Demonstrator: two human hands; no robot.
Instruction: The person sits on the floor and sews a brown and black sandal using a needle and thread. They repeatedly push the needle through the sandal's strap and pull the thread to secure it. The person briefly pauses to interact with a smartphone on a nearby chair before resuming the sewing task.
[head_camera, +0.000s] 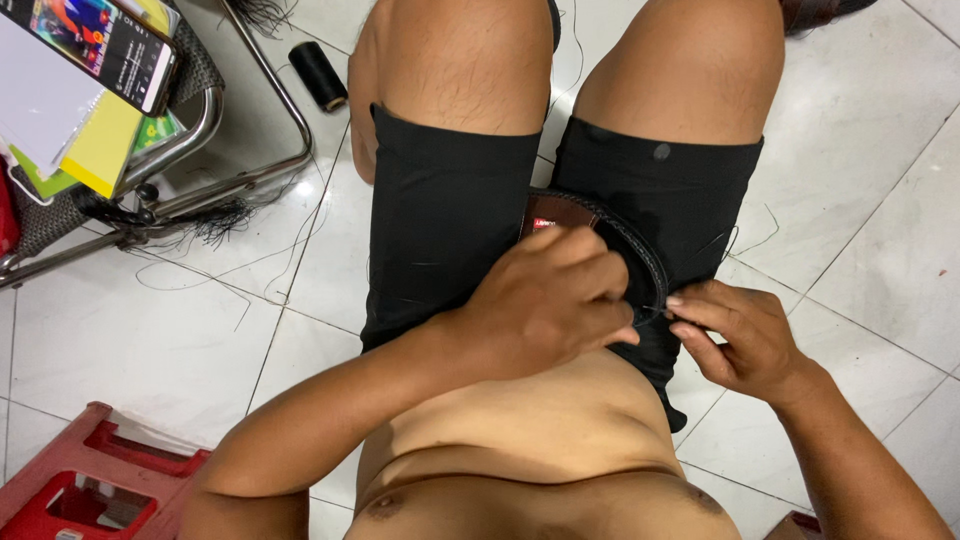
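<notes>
Lap crowded, open white tile on both sides of the black-shorts thighs

Landmark: brown leather shoe with dark stitched sole (610, 235), wedged between the thighs; left hand (545, 300) covers its near side, right hand (735, 335) touches its right rim, so no gap there. Right of shoe: bare white floor tile (860, 200), open passage. Left of shoe, past the thigh: open tile, then metal-frame chair (240, 170) with loose black threads, black thread spool (318, 74) beyond it. Near-left of shoe: red plastic stool (90, 480).
</notes>
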